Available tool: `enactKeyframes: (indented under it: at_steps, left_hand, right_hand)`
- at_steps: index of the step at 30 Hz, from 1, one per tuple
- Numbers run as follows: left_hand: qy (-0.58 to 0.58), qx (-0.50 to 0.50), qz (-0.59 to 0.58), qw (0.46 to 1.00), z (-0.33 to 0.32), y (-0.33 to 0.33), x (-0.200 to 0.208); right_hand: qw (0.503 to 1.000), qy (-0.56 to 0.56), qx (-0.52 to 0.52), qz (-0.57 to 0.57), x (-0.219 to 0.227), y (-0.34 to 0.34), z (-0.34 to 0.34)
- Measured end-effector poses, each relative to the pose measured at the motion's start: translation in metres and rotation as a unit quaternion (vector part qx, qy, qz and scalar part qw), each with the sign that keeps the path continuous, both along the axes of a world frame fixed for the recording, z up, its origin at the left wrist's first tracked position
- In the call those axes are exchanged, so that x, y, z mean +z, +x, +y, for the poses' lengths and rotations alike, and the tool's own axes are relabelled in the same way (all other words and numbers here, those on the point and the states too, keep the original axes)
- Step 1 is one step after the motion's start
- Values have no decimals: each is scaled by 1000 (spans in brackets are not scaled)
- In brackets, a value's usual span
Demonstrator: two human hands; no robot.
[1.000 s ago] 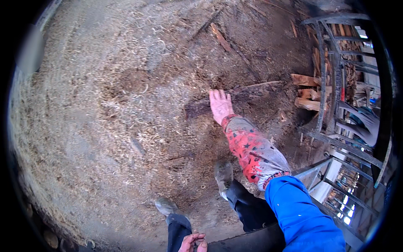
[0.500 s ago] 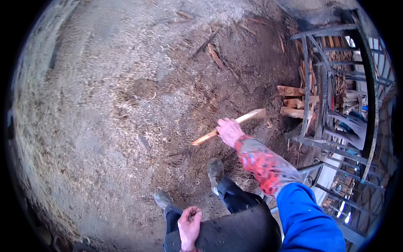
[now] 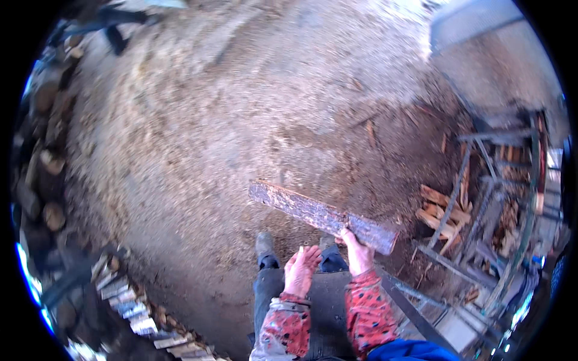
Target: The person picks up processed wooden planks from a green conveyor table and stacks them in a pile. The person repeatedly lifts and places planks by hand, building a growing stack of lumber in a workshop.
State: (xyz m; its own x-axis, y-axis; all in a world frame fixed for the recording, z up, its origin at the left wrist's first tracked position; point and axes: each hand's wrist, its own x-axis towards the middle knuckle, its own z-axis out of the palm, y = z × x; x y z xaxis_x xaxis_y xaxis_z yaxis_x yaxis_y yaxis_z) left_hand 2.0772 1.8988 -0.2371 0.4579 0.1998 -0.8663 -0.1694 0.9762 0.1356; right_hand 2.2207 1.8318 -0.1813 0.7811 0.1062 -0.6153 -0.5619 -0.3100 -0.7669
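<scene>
A long split piece of firewood (image 3: 301, 210) with dark, rough bark facing up is held in the air in front of me. My right hand (image 3: 359, 251) grips it near its right end, the thumb lying over the bark. Just below the wood, my left hand (image 3: 302, 269) is raised with its fingers stretched out and holds nothing. A gap shows between this hand and the wood. Both forearms wear spotted red sleeves.
To the right stands a metal frame rack (image 3: 454, 201) with split firewood (image 3: 442, 216) in and beside it. Round logs (image 3: 53, 215) are piled along the left, and a row of split pieces (image 3: 135, 310) lies at the lower left. Wood chips cover the ground (image 3: 198, 138).
The wood in my right hand has come closer and now shows a broad bark side. My left hand has lifted from my lap and opened. The view has swung, bringing the log pile in.
</scene>
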Motion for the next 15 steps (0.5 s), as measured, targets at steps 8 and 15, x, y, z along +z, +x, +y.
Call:
enactKeyframes:
  at_steps: [8,15]
  left_hand:
    - [0,261,37,965,57,-40,91]
    - [88,309,206,924,29,-70,107]
  right_hand:
    - [978,81,180,65,36,-114,58]
    - [942,36,280,181,53,-140,52]
